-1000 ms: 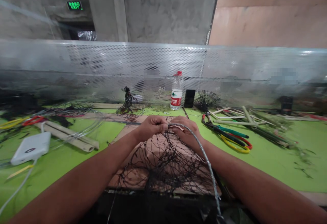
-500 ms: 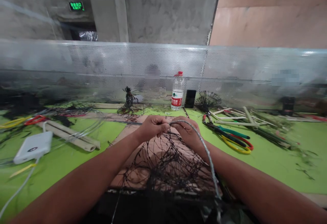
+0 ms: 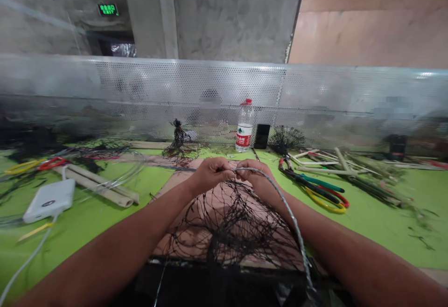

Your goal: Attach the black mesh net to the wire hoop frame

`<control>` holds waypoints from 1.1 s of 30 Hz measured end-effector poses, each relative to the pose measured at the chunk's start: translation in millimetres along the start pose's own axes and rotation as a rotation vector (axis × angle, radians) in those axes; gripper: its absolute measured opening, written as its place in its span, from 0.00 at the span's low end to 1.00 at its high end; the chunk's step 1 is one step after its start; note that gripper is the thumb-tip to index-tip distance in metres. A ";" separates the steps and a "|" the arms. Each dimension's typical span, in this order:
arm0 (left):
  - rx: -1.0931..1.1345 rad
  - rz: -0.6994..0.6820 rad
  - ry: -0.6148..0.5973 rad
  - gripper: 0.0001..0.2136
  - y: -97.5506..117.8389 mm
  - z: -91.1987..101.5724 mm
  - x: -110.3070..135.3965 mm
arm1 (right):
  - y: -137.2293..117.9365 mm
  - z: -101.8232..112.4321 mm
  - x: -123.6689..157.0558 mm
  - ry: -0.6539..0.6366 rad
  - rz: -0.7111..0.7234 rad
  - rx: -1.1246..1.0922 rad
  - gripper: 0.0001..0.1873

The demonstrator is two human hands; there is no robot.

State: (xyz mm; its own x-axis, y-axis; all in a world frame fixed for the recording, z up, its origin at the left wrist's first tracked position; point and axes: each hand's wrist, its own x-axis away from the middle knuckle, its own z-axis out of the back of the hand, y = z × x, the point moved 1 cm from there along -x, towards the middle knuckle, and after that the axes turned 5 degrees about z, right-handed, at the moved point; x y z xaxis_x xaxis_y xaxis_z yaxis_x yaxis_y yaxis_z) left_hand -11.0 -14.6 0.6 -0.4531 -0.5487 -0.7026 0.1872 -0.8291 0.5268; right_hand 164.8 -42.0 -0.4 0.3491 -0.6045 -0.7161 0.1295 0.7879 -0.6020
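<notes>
1. Fingers (image 3: 227, 173) of left hand (image 3: 210, 175) and right hand (image 3: 255, 177) pinch the wire hoop (image 3: 287, 210) at its top, over the table (image 3: 371, 220).
2. Net (image 3: 231, 225) hangs limp, light, snag-prone; the stiff hoop looks the surer hold.

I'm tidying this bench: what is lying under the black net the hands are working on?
A brownish board shows through the net, lying on the green table. Where it bunches thickly at the near edge, whatever lies beneath is covered.

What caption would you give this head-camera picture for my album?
The left hand and right hand pinch a silvery wire carrying black netting over a green table, pliers and a water bottle nearby.
</notes>
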 end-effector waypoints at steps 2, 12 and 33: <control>-0.028 -0.043 -0.029 0.12 2.2 1.6 -0.5 | 0.0 0.0 -2.6 -0.080 -0.140 -0.218 0.09; -0.251 -0.145 -0.217 0.11 8.1 4.2 -1.9 | -10.2 16.1 -10.2 -0.389 -0.557 -0.256 0.10; 0.266 0.154 -0.105 0.14 -0.3 -0.4 2.0 | -0.8 14.3 5.6 0.073 0.598 0.601 0.08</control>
State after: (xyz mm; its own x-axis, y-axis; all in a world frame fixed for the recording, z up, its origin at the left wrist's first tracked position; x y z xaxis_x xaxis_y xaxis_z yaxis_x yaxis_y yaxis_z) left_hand -11.6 -15.5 -1.2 -0.5270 -0.6402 -0.5590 0.0328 -0.6726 0.7393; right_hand 179.9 -44.4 1.1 0.4582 -0.0562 -0.8871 0.4204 0.8930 0.1606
